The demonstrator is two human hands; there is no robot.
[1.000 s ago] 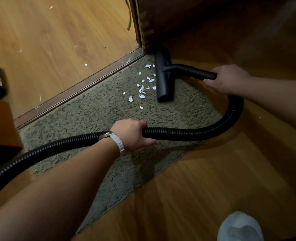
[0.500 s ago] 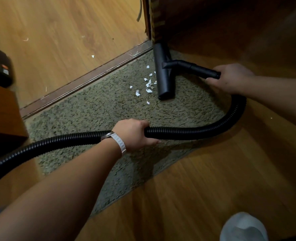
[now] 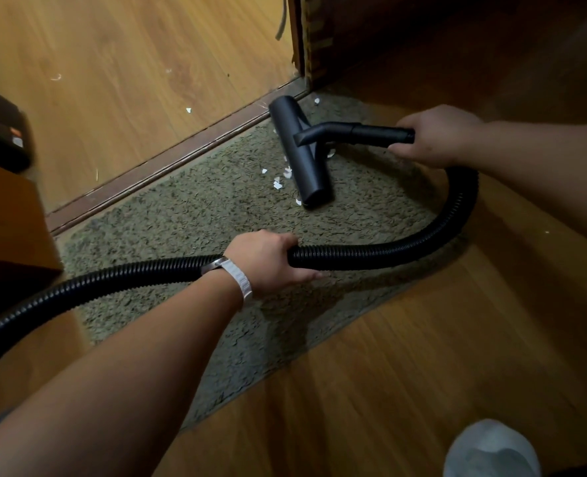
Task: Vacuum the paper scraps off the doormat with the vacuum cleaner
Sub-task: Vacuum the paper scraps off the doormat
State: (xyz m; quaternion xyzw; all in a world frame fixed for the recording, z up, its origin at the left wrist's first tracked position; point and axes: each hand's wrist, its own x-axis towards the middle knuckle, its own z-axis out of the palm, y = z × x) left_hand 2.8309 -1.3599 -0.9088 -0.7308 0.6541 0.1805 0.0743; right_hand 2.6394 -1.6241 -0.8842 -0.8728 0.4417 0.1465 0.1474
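Paper scraps [image 3: 277, 183]: about seven beside one nozzle [image 3: 302, 166] on one doormat [image 3: 199, 208].

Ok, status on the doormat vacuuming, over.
Left hand grips hose, right hand grips wand. Floor nozzle on doormat, paper scraps beside it. Nothing blocking; stray scrap on wood floor past threshold.

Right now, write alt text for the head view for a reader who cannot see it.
A person's right hand holds a black vacuum nozzle down among white paper scraps on a green doormat, while the left hand grips the ribbed hose.
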